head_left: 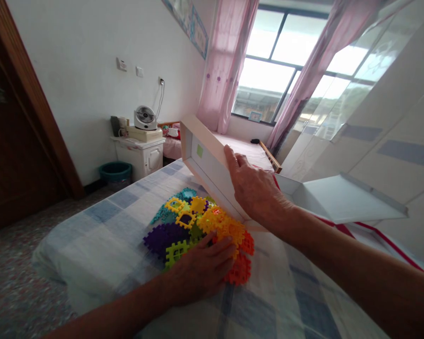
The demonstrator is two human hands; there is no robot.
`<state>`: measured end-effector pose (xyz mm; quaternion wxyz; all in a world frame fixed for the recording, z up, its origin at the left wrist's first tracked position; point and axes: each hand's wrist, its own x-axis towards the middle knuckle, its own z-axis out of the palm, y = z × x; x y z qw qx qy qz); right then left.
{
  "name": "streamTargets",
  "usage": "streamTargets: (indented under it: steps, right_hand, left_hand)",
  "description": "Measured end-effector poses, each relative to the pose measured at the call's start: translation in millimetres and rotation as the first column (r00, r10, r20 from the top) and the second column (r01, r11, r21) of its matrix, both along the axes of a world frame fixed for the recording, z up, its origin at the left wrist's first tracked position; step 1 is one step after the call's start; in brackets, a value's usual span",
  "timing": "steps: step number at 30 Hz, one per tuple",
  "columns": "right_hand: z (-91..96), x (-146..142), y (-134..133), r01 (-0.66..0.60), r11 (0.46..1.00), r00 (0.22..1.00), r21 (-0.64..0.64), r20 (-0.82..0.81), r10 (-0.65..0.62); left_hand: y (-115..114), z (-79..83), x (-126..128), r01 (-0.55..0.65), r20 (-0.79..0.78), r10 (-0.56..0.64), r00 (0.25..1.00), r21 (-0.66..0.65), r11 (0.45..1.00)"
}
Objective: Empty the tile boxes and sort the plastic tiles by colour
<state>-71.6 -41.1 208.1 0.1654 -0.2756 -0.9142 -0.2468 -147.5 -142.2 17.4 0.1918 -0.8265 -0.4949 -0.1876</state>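
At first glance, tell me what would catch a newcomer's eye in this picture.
A heap of bright, toothed plastic pieces on the checked cloth stands out first, the left hand lying on its near side. Just behind it, the right hand holds a pale, tilted box. Farther back, pink curtains flank a bright window.

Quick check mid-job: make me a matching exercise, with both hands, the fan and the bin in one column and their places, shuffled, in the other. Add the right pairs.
1. Left hand
2. Right hand
3. Small round white fan
4. Round teal bin

A. At the edge of the tilted pale rectangular box
B. On the floor beside the white cabinet
C. On the pile of multicoloured toothed plastic pieces
D. Above the white cabinet, near the wall

Right pairs: 1-C, 2-A, 3-D, 4-B
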Motion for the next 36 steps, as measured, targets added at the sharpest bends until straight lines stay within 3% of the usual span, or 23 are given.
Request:
streamTargets:
  steps: [9, 13, 16, 18, 21, 23, 24, 26, 28, 29, 31, 33, 36]
  right_hand:
    - [-6.5, 18.6, -0.2, -0.087, 0.982, 0.992, 0.167, -0.073, 0.100]
    - [-1.5, 42.9, 15.3, -0.028, 0.996, 0.949, 0.087, -0.310, 0.054]
    - [4.0, 78.7, 27.7, 0.023, 0.999, 0.855, -0.043, -0.517, -0.042]
    - [3.3, 110.0, 33.2, 0.019, 0.985, 0.778, -0.174, -0.616, -0.123]
    - [-9.8, 158.2, 35.1, -0.079, 0.902, 0.650, -0.425, -0.708, -0.277]
    - [-25.2, 184.9, 33.0, -0.202, 0.791, 0.547, -0.577, -0.736, -0.397]
    - [-33.6, 195.8, 31.3, -0.275, 0.723, 0.499, -0.634, -0.737, -0.456]
    - [-49.1, 213.0, 26.6, -0.414, 0.586, 0.429, -0.697, -0.717, -0.549]
    - [-61.2, 226.1, 20.1, -0.514, 0.484, 0.378, -0.708, -0.694, -0.613]
    - [-66.2, 232.0, 15.8, -0.548, 0.456, 0.350, -0.701, -0.687, -0.637]
    - [-76.7, 243.7, 4.4, -0.568, 0.450, 0.272, -0.689, -0.673, -0.688]
    - [-91.5, 255.1, -11.5, -0.530, 0.484, 0.168, -0.697, -0.645, -0.745]
    - [-124.2, 270.5, -40.2, -0.418, 0.538, -0.025, -0.732, -0.582, -0.813]
  left_hand:
    - [4.1, -0.1, 1.0, -0.068, 0.028, 0.066, 0.997, 0.072, 0.995]
    - [2.1, 11.5, 4.1, -0.073, 0.096, 0.068, 0.993, 0.051, 0.996]
    - [1.4, 25.6, 3.3, -0.108, 0.266, 0.075, 0.961, 0.110, 0.988]
    - [2.4, 36.9, 2.0, -0.176, 0.474, 0.100, 0.875, 0.119, 0.977]
    - [7.7, 54.5, 5.1, -0.164, 0.774, 0.137, 0.618, -0.044, 0.986]
    - [13.2, 64.8, 14.4, 0.039, 0.894, 0.149, 0.423, -0.182, 0.982]
    - [16.2, 69.2, 21.6, 0.189, 0.931, 0.155, 0.330, -0.226, 0.956]
    - [22.2, 75.9, 39.8, 0.461, 0.967, 0.188, 0.169, -0.247, 0.852]
    - [28.1, 78.9, 59.5, 0.574, 0.966, 0.249, 0.070, -0.243, 0.782]
    - [31.2, 78.7, 68.7, 0.566, 0.962, 0.269, 0.038, -0.242, 0.788]
    - [37.6, 75.3, 84.3, 0.488, 0.959, 0.282, -0.010, -0.242, 0.839]
    - [44.2, 69.3, 96.7, 0.418, 0.964, 0.262, -0.039, -0.223, 0.881]
    - [52.0, 61.1, 114.1, 0.386, 0.979, 0.201, 0.012, -0.190, 0.903]
